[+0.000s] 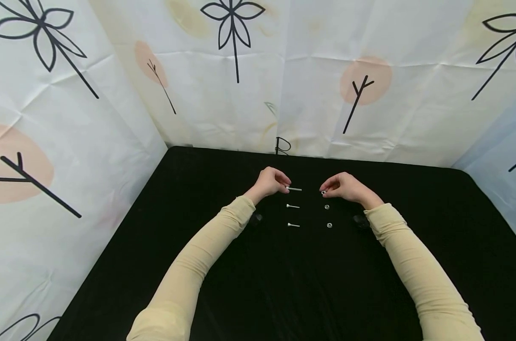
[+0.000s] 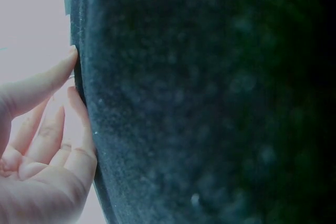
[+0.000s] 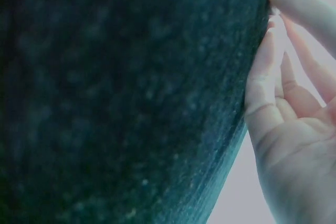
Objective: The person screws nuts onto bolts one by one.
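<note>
On the black tabletop, my left hand (image 1: 270,182) has its thumb and forefinger at the head end of a silver bolt (image 1: 295,189), pinching it while the shank points right. Across from it, my right hand (image 1: 345,187) holds a small metal nut (image 1: 324,192) between thumb and fingertips. Nearer to me lie two more bolts, a middle one (image 1: 293,206) and a front one (image 1: 294,225). Two more nuts, one in the middle (image 1: 327,207) and one in front (image 1: 329,225), lie to their right. In both wrist views the fingertips are low against the dark cloth; the bolt and nut are hardly visible there.
A black cloth (image 1: 249,293) covers the table. Pale curtains (image 1: 309,104) with plant drawings hang behind and at both sides. Dark wrist devices sit under the left wrist (image 1: 255,218) and the right wrist (image 1: 361,221).
</note>
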{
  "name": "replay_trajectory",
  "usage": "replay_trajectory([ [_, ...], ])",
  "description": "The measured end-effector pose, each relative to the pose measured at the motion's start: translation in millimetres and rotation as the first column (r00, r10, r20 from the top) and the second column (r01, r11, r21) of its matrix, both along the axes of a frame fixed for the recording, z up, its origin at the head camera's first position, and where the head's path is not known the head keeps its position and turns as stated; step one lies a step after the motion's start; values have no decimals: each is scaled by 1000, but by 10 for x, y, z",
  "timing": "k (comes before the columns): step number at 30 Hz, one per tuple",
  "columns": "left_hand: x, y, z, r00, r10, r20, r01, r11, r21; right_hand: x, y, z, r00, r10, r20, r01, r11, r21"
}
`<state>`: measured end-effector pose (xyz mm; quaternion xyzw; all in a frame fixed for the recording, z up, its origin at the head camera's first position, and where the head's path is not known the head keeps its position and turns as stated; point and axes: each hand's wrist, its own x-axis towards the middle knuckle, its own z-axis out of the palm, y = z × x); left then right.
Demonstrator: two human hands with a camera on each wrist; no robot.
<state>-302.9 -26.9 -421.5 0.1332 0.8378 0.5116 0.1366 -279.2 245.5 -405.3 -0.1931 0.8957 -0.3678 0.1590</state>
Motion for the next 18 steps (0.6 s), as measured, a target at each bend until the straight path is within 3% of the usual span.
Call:
replay_trajectory([
  [12, -8, -37, 4, 1000, -9, -4, 9, 1000, -4, 21, 12, -9, 998, 4, -67, -2, 999, 33],
  [18, 4, -93, 11, 995, -4, 97, -9, 992, 129, 56, 73, -1, 998, -36, -42, 35, 999, -31],
])
